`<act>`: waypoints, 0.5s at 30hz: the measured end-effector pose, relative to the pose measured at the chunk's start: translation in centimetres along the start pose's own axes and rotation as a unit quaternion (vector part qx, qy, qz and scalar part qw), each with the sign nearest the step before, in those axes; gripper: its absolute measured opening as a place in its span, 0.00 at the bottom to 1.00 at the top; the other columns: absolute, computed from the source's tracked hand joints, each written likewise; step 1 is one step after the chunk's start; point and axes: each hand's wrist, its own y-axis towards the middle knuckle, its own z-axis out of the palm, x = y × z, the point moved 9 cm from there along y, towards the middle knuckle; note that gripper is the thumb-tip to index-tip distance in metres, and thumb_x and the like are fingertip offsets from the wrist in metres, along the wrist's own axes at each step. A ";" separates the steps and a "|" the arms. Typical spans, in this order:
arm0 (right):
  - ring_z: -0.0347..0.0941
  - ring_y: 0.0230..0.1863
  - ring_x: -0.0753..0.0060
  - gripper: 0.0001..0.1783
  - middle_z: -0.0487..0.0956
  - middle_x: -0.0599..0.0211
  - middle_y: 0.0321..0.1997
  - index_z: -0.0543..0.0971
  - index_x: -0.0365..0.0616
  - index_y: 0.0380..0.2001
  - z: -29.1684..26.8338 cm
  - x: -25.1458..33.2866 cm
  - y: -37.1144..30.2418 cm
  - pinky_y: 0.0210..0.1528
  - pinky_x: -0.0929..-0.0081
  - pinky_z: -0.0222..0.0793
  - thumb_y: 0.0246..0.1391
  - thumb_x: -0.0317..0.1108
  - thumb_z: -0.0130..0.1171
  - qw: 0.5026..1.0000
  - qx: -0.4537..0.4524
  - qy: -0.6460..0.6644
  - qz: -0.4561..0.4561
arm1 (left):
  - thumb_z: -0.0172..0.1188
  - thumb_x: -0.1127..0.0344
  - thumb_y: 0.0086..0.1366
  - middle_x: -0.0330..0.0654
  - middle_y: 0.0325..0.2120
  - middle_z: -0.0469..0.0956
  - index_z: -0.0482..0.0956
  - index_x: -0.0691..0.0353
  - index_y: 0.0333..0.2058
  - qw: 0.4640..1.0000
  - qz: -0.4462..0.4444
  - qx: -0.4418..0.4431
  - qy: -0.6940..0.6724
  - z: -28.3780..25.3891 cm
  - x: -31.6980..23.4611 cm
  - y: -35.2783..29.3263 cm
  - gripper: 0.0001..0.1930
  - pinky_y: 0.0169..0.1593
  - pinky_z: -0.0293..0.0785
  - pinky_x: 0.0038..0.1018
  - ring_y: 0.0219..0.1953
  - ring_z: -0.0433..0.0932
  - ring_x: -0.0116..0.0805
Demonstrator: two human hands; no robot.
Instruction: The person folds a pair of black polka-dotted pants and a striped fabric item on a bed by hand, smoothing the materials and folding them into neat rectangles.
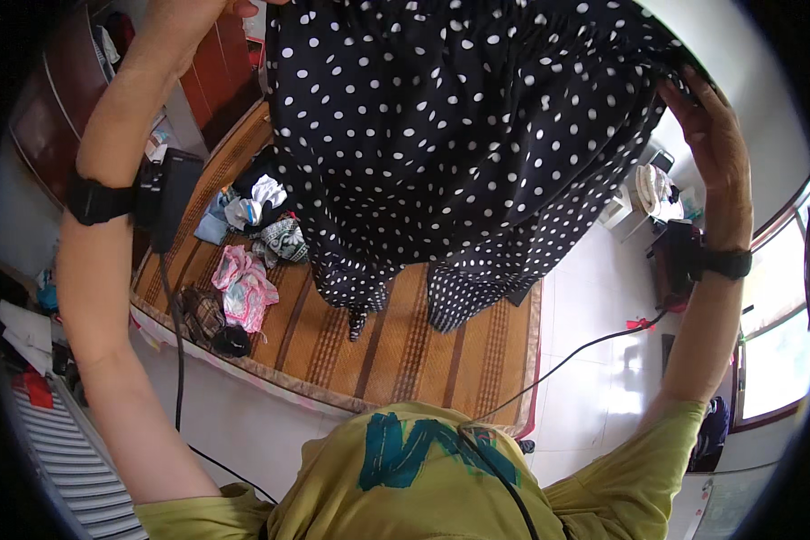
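A pair of loose black trousers (463, 135) with white dots hangs spread out in front of me, gathered along the waist at the top. Its two legs droop over the mat-covered bed (405, 360). My right hand (715, 135) is closed on the upper right edge, fingers partly behind the cloth. At the top left corner of the garment, my left hand (238, 9) is closed on the waist; most of it is cut off by the frame's upper edge. Both arms are raised and stretched apart.
Crumpled clothes lie on the bed's left side, among them a pink piece (245, 288) and a patterned grey one (281, 241). Black cables (178, 360) run from wrist-strapped devices (166, 193). A window (778, 333) is at right, a reddish-brown cabinet (216, 76) at far left.
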 end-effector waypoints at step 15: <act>0.80 0.38 0.73 0.31 0.80 0.64 0.43 0.69 0.37 0.63 -2.4 3.9 2.9 0.51 0.68 0.78 0.65 0.48 0.56 0.932 0.125 -0.335 -0.059 | 0.51 0.74 0.66 0.40 0.21 0.76 0.78 0.64 0.47 0.970 -0.037 0.150 0.186 -4.1 -2.1 0.8 0.12 0.22 0.72 0.26 0.19 0.74 0.26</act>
